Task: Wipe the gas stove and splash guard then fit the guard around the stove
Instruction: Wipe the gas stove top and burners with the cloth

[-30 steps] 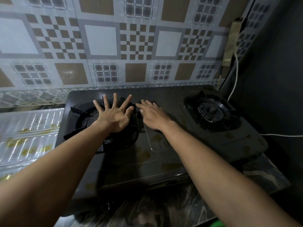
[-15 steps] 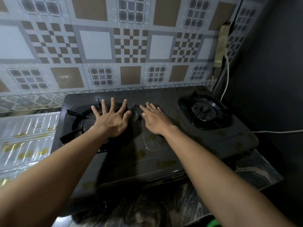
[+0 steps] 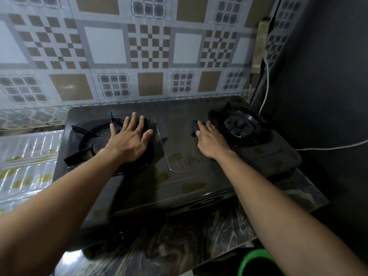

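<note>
Black two-burner gas stove, glass-topped, standing on a dark marbled counter against a patterned tile wall; yellowish smears show on the front half of the top. Left hand: open, fingers spread, palm down over the left burner grate, holding nothing. Right hand: open and flat on the stove top just beside the right burner, fingertips touching a small dark piece that cannot be identified; no cloth can be seen in either hand. Splash guard: silvery ribbed foil panel, lying flat on the counter to the left of the stove, touching or nearly touching its left edge, marked with yellowish stains; not yet fitted. White cable hangs down the wall at the right rear corner and runs off behind the stove. Green-rimmed container at the lower right, contents unseen. Judged step: getting the stove top ready for wiping, little of the task done. Handling notes: lift the grates straight up and set them aside before wiping; work from the back toward the front so the smears are drawn off the edge; keep clear of the cable; wipe the thin guard flat with light pressure, since foil of this kind likely creases
</note>
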The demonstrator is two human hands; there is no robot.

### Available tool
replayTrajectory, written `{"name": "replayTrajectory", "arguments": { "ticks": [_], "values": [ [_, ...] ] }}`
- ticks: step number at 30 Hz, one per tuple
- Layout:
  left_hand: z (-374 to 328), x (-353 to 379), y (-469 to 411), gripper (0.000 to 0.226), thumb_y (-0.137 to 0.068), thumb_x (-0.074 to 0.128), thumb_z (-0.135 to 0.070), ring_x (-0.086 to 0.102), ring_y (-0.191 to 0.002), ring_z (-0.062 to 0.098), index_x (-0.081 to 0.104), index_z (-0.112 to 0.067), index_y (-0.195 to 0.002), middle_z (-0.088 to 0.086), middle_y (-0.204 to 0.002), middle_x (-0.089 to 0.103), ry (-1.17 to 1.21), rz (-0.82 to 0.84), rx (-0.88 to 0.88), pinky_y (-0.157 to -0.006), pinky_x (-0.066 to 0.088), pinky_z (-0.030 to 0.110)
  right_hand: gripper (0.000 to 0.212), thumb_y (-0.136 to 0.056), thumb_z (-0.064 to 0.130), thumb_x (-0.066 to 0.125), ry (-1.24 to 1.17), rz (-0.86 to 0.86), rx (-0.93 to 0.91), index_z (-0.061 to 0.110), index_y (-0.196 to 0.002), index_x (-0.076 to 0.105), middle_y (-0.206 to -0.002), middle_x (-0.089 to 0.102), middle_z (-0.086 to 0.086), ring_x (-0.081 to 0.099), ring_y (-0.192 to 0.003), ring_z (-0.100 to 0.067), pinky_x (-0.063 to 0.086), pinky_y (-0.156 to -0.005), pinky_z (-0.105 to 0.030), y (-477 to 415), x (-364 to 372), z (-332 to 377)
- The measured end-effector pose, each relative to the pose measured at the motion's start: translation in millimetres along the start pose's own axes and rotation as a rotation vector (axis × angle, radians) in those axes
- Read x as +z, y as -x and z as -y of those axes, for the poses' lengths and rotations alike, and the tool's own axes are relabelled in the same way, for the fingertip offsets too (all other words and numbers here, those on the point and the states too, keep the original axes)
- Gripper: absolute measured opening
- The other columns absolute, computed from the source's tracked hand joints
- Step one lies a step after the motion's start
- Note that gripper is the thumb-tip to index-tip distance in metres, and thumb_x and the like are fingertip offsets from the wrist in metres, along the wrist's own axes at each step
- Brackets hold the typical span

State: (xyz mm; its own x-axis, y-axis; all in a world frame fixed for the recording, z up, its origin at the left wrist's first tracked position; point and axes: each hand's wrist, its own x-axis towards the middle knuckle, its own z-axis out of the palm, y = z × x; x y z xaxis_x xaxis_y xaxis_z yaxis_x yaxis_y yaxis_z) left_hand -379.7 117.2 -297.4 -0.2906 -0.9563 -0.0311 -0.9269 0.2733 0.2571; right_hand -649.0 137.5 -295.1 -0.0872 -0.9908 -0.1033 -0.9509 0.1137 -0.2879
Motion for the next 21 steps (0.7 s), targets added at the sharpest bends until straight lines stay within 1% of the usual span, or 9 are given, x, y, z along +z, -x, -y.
{"name": "replayTrajectory", "arguments": {
  "ticks": [5, 8, 10, 11, 12, 13, 15, 17, 21],
  "values": [
    [-1, -3, 2, 0.074, -0.097, 0.007, -0.063, -0.01, -0.152, 0.024, -0.004, -0.023, -0.158, 0.003, -0.165, -0.015, -0.025, 0.01, 0.005, -0.116, -0.01, 0.062, 0.052, -0.108, 0.028, 0.027, -0.013, -0.032, 0.004, 0.016, -0.158, 0.016, -0.164, 0.009, -0.017, 0.01, -0.152, -0.029, 0.012, -0.12, -0.037, 41, 2, -9],
    [2, -4, 8, 0.077, -0.095, 0.007, -0.066, -0.011, -0.152, 0.024, -0.004, -0.023, -0.158, 0.003, -0.165, -0.015, -0.048, 0.01, 0.011, -0.115, -0.01, 0.063, 0.051, -0.107, 0.025, 0.029, -0.038, -0.073, 0.013, 0.014, -0.156, 0.02, -0.163, 0.014, -0.021, 0.014, -0.151, -0.031, 0.013, -0.119, -0.037, 58, 7, -7],
    [3, -4, 13, 0.076, -0.095, 0.006, -0.066, -0.011, -0.152, 0.024, -0.005, -0.023, -0.158, 0.002, -0.165, -0.015, -0.059, 0.009, 0.015, -0.114, -0.01, 0.065, 0.047, -0.105, 0.022, 0.035, -0.076, -0.124, 0.023, 0.009, -0.15, 0.027, -0.158, 0.026, -0.023, 0.026, -0.145, -0.035, 0.023, -0.115, -0.04, 62, 8, -2],
    [2, -4, 14, 0.076, -0.095, 0.006, -0.065, -0.011, -0.152, 0.025, -0.005, -0.023, -0.158, 0.002, -0.166, -0.014, -0.066, 0.011, 0.008, -0.114, -0.01, 0.066, 0.043, -0.105, 0.022, 0.037, -0.092, -0.14, 0.028, 0.009, -0.145, 0.031, -0.154, 0.033, -0.023, 0.033, -0.14, -0.037, 0.028, -0.111, -0.041, 60, 7, 2],
    [1, -4, 15, 0.075, -0.096, 0.006, -0.064, -0.012, -0.152, 0.025, -0.005, -0.023, -0.158, 0.001, -0.166, -0.014, -0.07, 0.019, -0.004, -0.113, -0.011, 0.067, 0.04, -0.104, 0.022, 0.037, -0.097, -0.14, 0.031, 0.008, -0.142, 0.034, -0.151, 0.036, -0.021, 0.038, -0.137, -0.037, 0.03, -0.109, -0.041, 57, 6, 7],
    [0, -5, 17, 0.073, -0.097, 0.006, -0.063, -0.012, -0.152, 0.026, -0.005, -0.024, -0.158, 0.0, -0.166, -0.014, -0.068, 0.03, -0.016, -0.112, -0.011, 0.068, 0.039, -0.105, 0.022, 0.037, -0.093, -0.13, 0.024, 0.008, -0.141, 0.037, -0.152, 0.036, -0.02, 0.037, -0.137, -0.036, 0.029, -0.11, -0.04, 52, 5, 13],
    [-1, -6, 18, 0.071, -0.098, 0.007, -0.061, -0.013, -0.152, 0.026, -0.005, -0.023, -0.158, -0.001, -0.166, -0.015, -0.047, 0.053, -0.026, -0.11, -0.012, 0.069, 0.042, -0.106, 0.022, 0.035, -0.088, -0.099, -0.015, 0.009, -0.145, 0.038, -0.158, 0.029, -0.016, 0.028, -0.145, -0.03, 0.021, -0.116, -0.038, 42, 4, 30],
    [0, -6, 19, 0.068, -0.1, 0.008, -0.057, -0.014, -0.152, 0.027, -0.005, -0.023, -0.158, -0.001, -0.166, -0.015, -0.024, 0.064, -0.024, -0.11, -0.012, 0.07, 0.045, -0.107, 0.024, 0.032, -0.098, -0.074, -0.081, 0.013, -0.15, 0.037, -0.162, 0.023, -0.009, 0.021, -0.149, -0.024, 0.015, -0.119, -0.036, 37, 8, 53],
    [-2, -7, 21, 0.062, -0.103, 0.011, -0.048, -0.014, -0.151, 0.03, -0.002, -0.021, -0.158, 0.001, -0.166, -0.014, -0.011, 0.075, -0.022, -0.111, -0.01, 0.07, 0.046, -0.108, 0.023, 0.028, -0.052, -0.013, -0.238, 0.019, -0.154, 0.032, -0.164, 0.02, -0.004, 0.015, -0.151, -0.02, 0.012, -0.119, -0.037, 46, 26, 93]
  ]
}}
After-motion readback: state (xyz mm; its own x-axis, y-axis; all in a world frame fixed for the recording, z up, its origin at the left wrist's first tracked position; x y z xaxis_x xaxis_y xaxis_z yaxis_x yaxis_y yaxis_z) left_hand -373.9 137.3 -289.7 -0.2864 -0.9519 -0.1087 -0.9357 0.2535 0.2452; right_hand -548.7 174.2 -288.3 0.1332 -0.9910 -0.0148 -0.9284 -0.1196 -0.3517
